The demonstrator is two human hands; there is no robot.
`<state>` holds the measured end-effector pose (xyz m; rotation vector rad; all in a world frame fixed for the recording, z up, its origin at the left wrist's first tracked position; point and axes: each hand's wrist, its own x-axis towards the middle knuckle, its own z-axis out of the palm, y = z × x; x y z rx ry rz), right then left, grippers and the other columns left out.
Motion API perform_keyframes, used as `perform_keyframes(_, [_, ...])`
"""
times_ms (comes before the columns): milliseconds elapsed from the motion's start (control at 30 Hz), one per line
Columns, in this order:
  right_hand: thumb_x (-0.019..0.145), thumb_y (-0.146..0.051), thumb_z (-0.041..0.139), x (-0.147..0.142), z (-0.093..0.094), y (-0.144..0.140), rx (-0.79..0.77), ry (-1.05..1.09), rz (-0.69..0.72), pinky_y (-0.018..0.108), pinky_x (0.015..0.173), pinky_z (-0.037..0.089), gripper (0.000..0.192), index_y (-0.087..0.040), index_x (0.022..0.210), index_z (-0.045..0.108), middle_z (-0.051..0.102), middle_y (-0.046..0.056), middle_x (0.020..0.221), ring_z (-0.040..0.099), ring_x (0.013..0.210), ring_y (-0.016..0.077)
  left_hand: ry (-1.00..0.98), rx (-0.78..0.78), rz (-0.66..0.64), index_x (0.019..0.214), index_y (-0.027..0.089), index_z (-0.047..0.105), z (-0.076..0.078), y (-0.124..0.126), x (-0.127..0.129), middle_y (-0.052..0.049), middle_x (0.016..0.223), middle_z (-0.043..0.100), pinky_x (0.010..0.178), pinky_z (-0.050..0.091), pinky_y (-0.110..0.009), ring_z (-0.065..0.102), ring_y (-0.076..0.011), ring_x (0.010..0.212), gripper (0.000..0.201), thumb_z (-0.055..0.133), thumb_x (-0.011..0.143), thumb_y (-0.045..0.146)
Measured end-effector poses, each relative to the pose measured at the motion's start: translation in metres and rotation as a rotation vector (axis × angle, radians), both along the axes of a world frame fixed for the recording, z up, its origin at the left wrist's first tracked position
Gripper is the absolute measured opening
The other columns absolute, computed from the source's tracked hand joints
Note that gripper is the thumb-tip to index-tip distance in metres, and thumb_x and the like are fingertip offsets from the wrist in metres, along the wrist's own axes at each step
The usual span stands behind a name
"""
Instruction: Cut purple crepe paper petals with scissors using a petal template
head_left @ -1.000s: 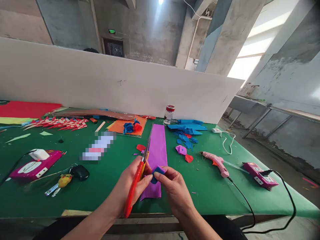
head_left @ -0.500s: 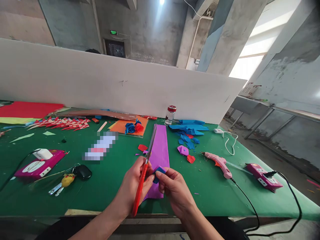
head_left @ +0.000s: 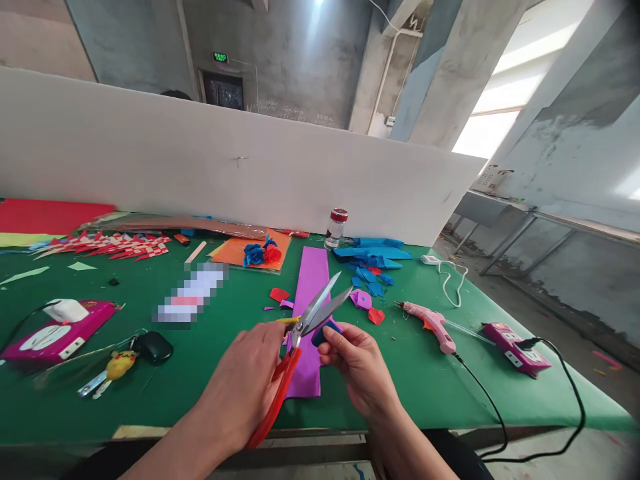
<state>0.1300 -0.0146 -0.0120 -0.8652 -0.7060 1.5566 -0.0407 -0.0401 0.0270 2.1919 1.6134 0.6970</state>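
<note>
My left hand grips red-handled scissors, their two blades spread apart and pointing up and to the right. Between the thumb and fingers of my right hand is a small folded piece of blue and purple paper, just below the lower blade. Under both hands a long purple paper strip lies flat on the green table. A small purple paper flower and red paper petals lie beyond my right hand.
To the right are a pink glue gun and a magenta power strip with a cable. A red-lidded jar stands near blue paper pieces. Keys with a yellow charm and another power strip are on the left.
My left hand has turned the scissors in its grip; their closed blades are now spread and lie near the paper. The folded paper has passed from both hands' fingers to my right alone.
</note>
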Motion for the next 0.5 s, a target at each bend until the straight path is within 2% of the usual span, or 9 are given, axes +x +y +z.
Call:
perform_keyframes(100, [0.055,-0.031,0.091,0.006,0.002,0.005,-0.005,0.034,-0.035,0.022,0.055,0.055,0.03,-0.013,0.07,0.072,0.069,0.003,0.058,0.065,0.054,0.0127,0.354,0.019,0.0,0.101,0.019,0.06,0.009,-0.005,-0.005,-0.012,0.097,0.067,0.082,0.042,-0.044,0.06,-0.0306,0.092,0.024,0.042,0.085,0.02])
perform_keyframes(167, [0.055,-0.031,0.091,0.008,0.003,0.007,-0.005,0.045,-0.043,0.021,0.056,0.056,0.03,-0.013,0.071,0.073,0.069,0.003,0.059,0.065,0.055,0.0121,0.5,-0.005,-0.01,0.102,0.018,0.06,0.011,-0.007,-0.007,-0.013,0.095,0.068,0.081,0.042,-0.046,0.062,-0.0322,0.09,0.025,0.041,0.085,0.019])
perform_keyframes(333, [0.051,-0.033,0.093,0.01,0.005,0.007,0.03,0.09,-0.047,0.018,0.055,0.056,0.033,-0.013,0.068,0.074,0.069,0.002,0.059,0.063,0.053,0.0092,0.502,-0.046,-0.102,0.108,0.017,0.058,0.005,-0.011,-0.008,-0.014,0.102,0.069,0.083,0.044,-0.05,0.064,-0.0349,0.094,0.03,0.039,0.086,0.016])
perform_keyframes(500, [0.052,-0.035,0.093,0.011,0.007,0.005,0.058,0.063,-0.024,0.019,0.055,0.055,0.032,-0.013,0.068,0.075,0.069,0.002,0.06,0.062,0.053,0.0094,0.486,-0.029,-0.099,0.107,0.017,0.058,0.001,-0.012,-0.008,-0.014,0.103,0.069,0.083,0.044,-0.051,0.065,-0.0349,0.094,0.03,0.04,0.084,0.012])
